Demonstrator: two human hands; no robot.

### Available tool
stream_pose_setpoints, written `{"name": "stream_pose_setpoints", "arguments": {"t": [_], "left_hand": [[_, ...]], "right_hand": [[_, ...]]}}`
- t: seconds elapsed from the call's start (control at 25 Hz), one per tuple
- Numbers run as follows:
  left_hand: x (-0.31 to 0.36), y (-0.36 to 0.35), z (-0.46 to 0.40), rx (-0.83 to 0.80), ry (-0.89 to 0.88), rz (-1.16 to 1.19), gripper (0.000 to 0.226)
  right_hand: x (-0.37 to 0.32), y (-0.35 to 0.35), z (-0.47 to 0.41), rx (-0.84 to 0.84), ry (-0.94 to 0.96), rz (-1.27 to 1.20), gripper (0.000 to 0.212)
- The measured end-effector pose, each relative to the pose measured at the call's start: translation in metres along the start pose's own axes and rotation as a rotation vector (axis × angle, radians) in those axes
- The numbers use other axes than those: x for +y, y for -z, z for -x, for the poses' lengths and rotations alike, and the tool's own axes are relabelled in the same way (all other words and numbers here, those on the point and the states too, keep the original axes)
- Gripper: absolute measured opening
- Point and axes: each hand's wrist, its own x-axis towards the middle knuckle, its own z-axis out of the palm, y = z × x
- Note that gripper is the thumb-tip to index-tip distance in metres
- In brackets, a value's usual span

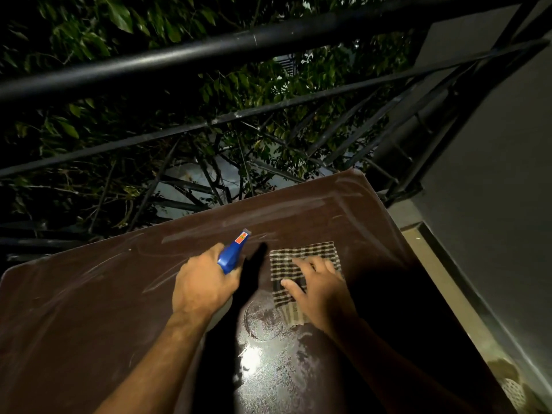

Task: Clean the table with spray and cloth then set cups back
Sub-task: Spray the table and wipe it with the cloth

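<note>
Left hand [203, 282] grips blue spray bottle [231, 253], nozzle pointing far. Right hand [321, 286], fingers spread flat, presses checked cloth [301, 258] on dusty, wet-speckled brown tabletop [89, 294].

A single head-worn wide-angle camera supplied the only view. It looked forward and steeply down from above the person's forearms onto a brown table [89, 294], at close range. The left hand [203, 282] and right hand [321, 289] sat near frame centre, with both forearms entering from the bottom edge. The upper half of the frame faced outward through a black railing [209, 49] into foliage [119, 19]. A grey wall [493, 144] bounded the right side. Straight lines bowed toward the edges.
</note>
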Motion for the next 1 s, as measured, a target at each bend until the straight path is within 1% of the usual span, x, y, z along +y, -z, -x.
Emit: {"name": "stream_pose_setpoints", "arguments": {"t": [0.08, 0.16, 0.28, 0.36, 0.52, 0.64, 0.72, 0.8, 0.92, 1.0], "left_hand": [[0.008, -0.002, -0.005, -0.058, -0.021, -0.038, 0.027], [0.011, -0.002, -0.008, -0.087, -0.040, -0.051, 0.020], [0.007, -0.002, -0.012, -0.097, -0.055, -0.058, 0.021], [0.003, -0.002, -0.016, -0.100, -0.061, -0.042, 0.020], [0.005, 0.001, -0.020, -0.108, -0.052, -0.006, 0.018], [0.008, 0.002, -0.022, -0.092, -0.043, 0.003, 0.014], [0.008, -0.001, -0.024, -0.095, 0.011, 0.010, 0.022], [0.012, -0.005, -0.030, -0.124, 0.009, -0.025, 0.031], [0.017, -0.010, -0.045, -0.129, -0.017, -0.089, 0.049], [0.020, -0.011, -0.057, -0.091, -0.038, -0.082, 0.051]], "right_hand": [[-0.006, -0.012, -0.002, -0.096, -0.058, 0.128, 0.073], [-0.010, -0.026, 0.003, -0.159, -0.060, 0.184, 0.076], [0.002, -0.027, -0.008, -0.167, -0.005, 0.145, 0.075], [0.023, -0.014, -0.041, -0.151, -0.028, 0.161, 0.071], [0.075, 0.019, -0.136, -0.114, -0.285, 0.163, 0.068], [0.092, 0.030, -0.172, -0.147, -0.382, 0.172, 0.068], [0.086, 0.023, -0.161, -0.179, -0.334, 0.182, 0.067], [0.075, 0.009, -0.120, -0.179, -0.194, 0.201, 0.067], [0.060, -0.008, -0.031, -0.079, 0.037, 0.187, 0.065], [0.057, -0.015, 0.015, 0.027, 0.128, 0.149, 0.060]]}}
